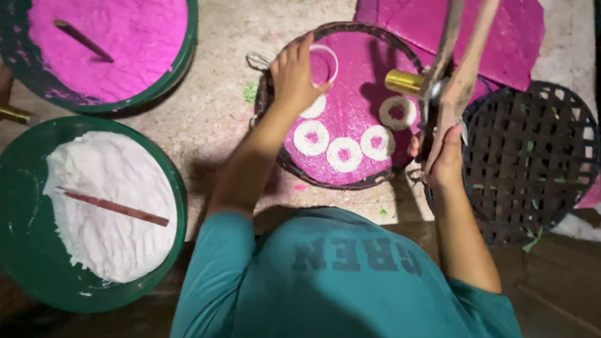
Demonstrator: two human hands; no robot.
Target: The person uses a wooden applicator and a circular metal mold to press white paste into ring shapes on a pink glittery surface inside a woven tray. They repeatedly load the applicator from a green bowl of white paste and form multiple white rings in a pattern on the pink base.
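The scene is lit unevenly: a bright pool of light falls on the middle and top, while the lower corners sink into deep shadow. The pale concrete floor (213, 119) looks washed and warm where the light strikes it. The white dough in the round green basin (19, 250) is nearly overexposed, its texture partly lost. The magenta sheet on the round woven tray (350, 112) glitters with fine specular speckle. The person's body casts a dark shadow onto the floor below the tray. The wooden press handles (460, 37) at the top are blurred, too near for focus. Colours are heavily saturated.
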